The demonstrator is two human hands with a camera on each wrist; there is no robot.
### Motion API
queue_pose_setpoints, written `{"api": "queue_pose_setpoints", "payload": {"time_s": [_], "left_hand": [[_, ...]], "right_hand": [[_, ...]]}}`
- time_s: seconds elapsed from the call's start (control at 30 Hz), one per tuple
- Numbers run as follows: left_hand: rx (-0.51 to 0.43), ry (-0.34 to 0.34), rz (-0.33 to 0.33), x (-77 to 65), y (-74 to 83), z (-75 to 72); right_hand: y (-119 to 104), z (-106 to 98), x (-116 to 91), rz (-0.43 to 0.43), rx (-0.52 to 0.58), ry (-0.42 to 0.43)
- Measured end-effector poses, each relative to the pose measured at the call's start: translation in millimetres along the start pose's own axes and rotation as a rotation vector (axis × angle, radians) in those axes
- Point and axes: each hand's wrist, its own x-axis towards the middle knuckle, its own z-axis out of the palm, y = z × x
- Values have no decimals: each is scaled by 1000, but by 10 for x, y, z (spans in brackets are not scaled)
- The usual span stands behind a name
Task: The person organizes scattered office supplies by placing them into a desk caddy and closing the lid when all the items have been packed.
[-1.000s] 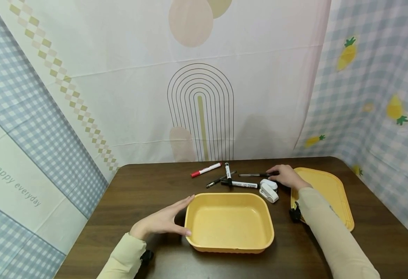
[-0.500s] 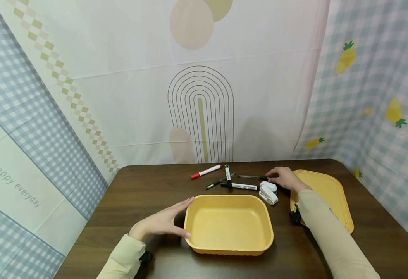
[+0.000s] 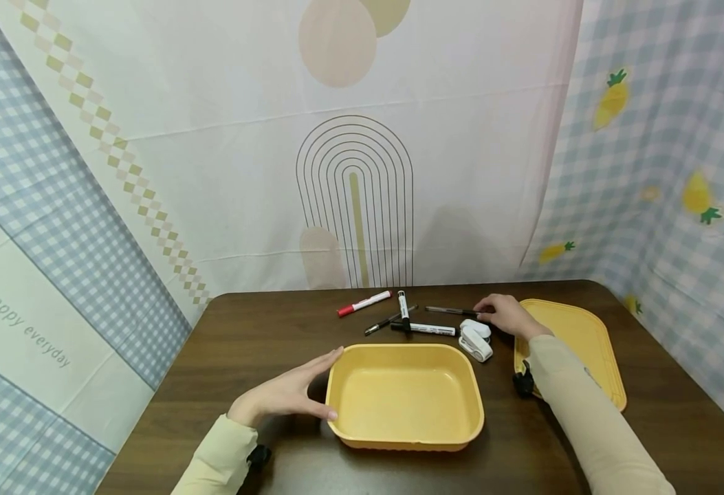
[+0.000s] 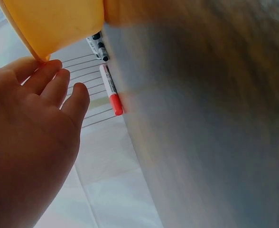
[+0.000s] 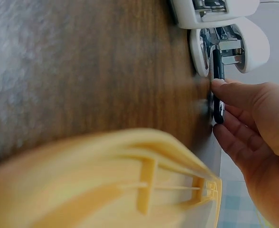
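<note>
My right hand (image 3: 507,314) pinches the dark end of a slim black pen (image 3: 448,311) at the back right of the table. In the right wrist view, thumb and fingertips close round the pen (image 5: 218,102). My left hand (image 3: 284,395) spans the left side of a deep yellow box (image 3: 405,402), thumb at the near corner and fingers at the far one. The left wrist view shows its loosely bent fingers at the box's rim (image 4: 23,40). Just left of the right hand lie two small white gadgets (image 3: 476,342) with metal parts inside.
Behind the box lie a red-capped marker (image 3: 364,303), two black-capped markers (image 3: 432,330) crossing, and another pen (image 3: 379,324). A flat yellow lid (image 3: 575,344) lies partly under the right forearm. A fabric backdrop (image 3: 244,206) hangs behind the table.
The pen in the right hand has shifted very slightly to the right. The left hand and the box stay where they were.
</note>
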Motion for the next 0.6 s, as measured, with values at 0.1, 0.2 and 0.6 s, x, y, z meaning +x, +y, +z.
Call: {"api": "queue_pose_setpoints", "payload": {"time_s": [0.1,0.2,0.6], "left_hand": [[3,4,4,-1,-4,1],[2,5,6,-4,1,0],[-8,2,1,-6,-2,2]], "right_hand": [[9,-11,-6,-16,-10,5],[20,-30,-11,-14,-22,10],[-21,-232,-2,34,2,50]]}}
